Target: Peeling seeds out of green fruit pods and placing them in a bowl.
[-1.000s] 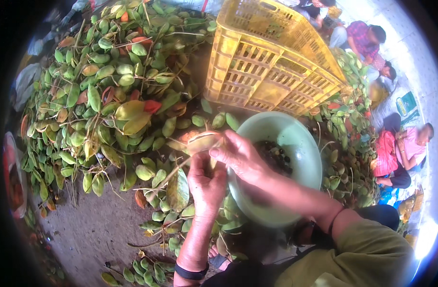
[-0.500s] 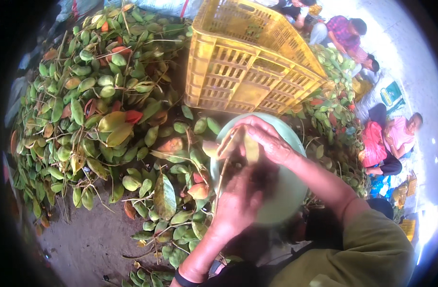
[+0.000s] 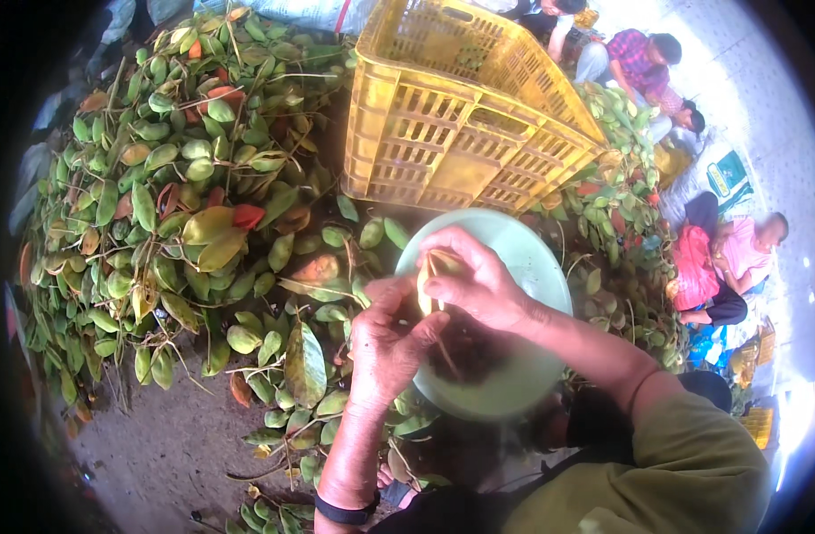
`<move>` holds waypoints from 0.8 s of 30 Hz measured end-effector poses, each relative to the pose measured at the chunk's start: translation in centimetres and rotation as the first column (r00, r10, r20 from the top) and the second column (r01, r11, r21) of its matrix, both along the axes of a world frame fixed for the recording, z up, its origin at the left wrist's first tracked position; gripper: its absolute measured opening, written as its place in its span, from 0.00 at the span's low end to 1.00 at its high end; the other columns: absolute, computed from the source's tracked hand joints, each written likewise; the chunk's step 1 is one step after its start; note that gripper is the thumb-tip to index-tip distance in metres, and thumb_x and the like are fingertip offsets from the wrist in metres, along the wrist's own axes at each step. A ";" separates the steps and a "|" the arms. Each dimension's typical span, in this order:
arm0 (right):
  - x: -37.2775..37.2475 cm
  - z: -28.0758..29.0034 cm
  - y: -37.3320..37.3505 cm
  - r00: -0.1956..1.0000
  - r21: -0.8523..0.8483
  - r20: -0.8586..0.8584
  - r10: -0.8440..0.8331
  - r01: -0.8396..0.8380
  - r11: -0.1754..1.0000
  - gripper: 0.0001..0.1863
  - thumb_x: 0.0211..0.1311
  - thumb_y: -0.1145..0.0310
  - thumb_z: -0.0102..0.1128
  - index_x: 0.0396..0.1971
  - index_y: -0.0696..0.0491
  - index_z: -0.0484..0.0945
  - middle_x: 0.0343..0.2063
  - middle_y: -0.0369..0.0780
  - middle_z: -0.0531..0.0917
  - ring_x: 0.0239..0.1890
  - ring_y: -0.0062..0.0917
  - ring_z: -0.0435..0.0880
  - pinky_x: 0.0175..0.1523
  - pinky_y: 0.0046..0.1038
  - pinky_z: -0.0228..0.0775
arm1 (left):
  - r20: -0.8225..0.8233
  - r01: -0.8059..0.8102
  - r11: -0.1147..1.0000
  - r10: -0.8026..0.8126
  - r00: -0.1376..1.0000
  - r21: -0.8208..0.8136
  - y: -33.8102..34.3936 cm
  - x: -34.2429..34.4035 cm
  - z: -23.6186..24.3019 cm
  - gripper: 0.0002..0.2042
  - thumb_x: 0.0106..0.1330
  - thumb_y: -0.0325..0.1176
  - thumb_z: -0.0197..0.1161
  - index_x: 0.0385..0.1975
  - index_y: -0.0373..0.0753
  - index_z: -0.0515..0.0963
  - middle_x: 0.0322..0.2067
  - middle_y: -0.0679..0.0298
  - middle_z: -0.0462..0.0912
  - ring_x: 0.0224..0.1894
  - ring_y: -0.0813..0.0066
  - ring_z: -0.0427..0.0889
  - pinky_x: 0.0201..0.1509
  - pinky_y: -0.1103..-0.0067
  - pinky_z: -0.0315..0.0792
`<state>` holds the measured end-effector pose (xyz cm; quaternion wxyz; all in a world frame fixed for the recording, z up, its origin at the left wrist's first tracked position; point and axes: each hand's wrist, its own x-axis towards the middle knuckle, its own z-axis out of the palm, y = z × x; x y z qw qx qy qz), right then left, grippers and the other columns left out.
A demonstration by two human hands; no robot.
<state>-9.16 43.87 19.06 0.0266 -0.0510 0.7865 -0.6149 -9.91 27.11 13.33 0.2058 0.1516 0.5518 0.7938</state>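
Note:
Over a pale green basin (image 3: pixel 539 260), both hands hold a yellow-green seed pod (image 3: pixel 424 289) with a thin stem hanging from it. My right hand (image 3: pixel 486 283) wraps its fingers over the pod from the far side, thumb pressed to its face. From the left, my left hand (image 3: pixel 385 345) closes thumb and fingers near the pod's lower side; its exact grip is partly hidden. Dark brown-red seeds or bits (image 3: pixel 474 349) lie in the basin beneath. Just left of the hands is a heap of green pods (image 3: pixel 194 227), some split and orange-red.
A yellow slatted plastic crate (image 3: pixel 465 142) stands beyond the basin. A large leaf (image 3: pixel 306 366) lies left of my left wrist. More pods (image 3: pixel 616 218) are piled to the right, where several people sit, one in a pink shirt (image 3: pixel 747 247). Bare ground (image 3: pixel 167 436) shows at lower left.
My left hand has moved out of the basin, up and left to the pod. The right hand has turned and closed around the pod, whose stem now hangs over the basin.

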 end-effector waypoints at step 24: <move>2.8 0.2 2.9 0.973 0.250 -0.230 0.029 0.030 0.968 0.06 0.67 0.75 0.51 0.41 0.59 0.70 0.34 0.39 0.72 0.36 0.20 0.74 0.44 0.23 0.69 | 0.297 -0.141 0.952 0.056 0.953 0.270 6.7 2.2 -0.5 0.07 0.61 0.26 0.63 0.36 0.37 0.73 0.31 0.68 0.79 0.31 0.86 0.76 0.34 0.86 0.73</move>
